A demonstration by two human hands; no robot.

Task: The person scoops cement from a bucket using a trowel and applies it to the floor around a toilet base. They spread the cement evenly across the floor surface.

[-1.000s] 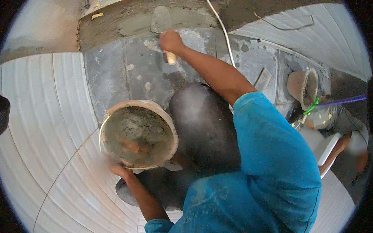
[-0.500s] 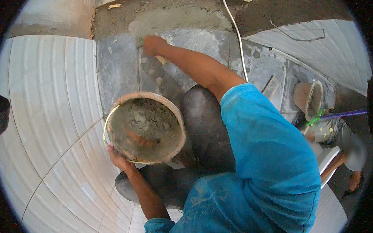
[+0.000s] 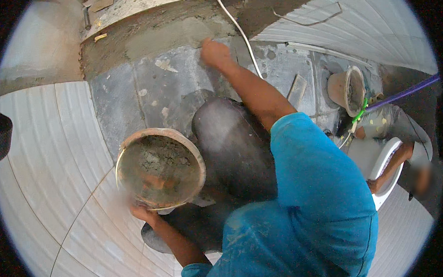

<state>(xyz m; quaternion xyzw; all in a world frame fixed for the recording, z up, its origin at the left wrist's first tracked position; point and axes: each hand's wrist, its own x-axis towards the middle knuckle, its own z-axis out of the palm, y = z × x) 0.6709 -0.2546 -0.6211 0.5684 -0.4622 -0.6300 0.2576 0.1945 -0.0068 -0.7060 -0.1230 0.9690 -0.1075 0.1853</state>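
My left hand (image 3: 143,212) is closed on the near left edge of a round bucket (image 3: 199,163), beside its thin pale handle. Grey wet mortar (image 3: 166,157) lies in the bucket, with a reddish-brown patch near its lower side. Stretched far forward, my right hand (image 3: 215,54) is closed at the edge of a band of fresh mortar (image 3: 171,35), part of it smoothed. What the right fingers hold is hidden behind the hand. Grey tiles (image 3: 168,79) lie between that hand and the bucket.
A white cable (image 3: 241,33) runs down beside my right hand. On the right are a flat bar (image 3: 297,90), a second bucket (image 3: 344,90) and a purple pole (image 3: 405,90) with a green tie. Another person's hand (image 3: 373,186) rests by a white-rimmed object (image 3: 390,154). White ribbed tiles (image 3: 46,144) rise at left.
My view has shifted to the right. Along the mortar band, my right hand has moved right. My left hand stays on the bucket's edge.
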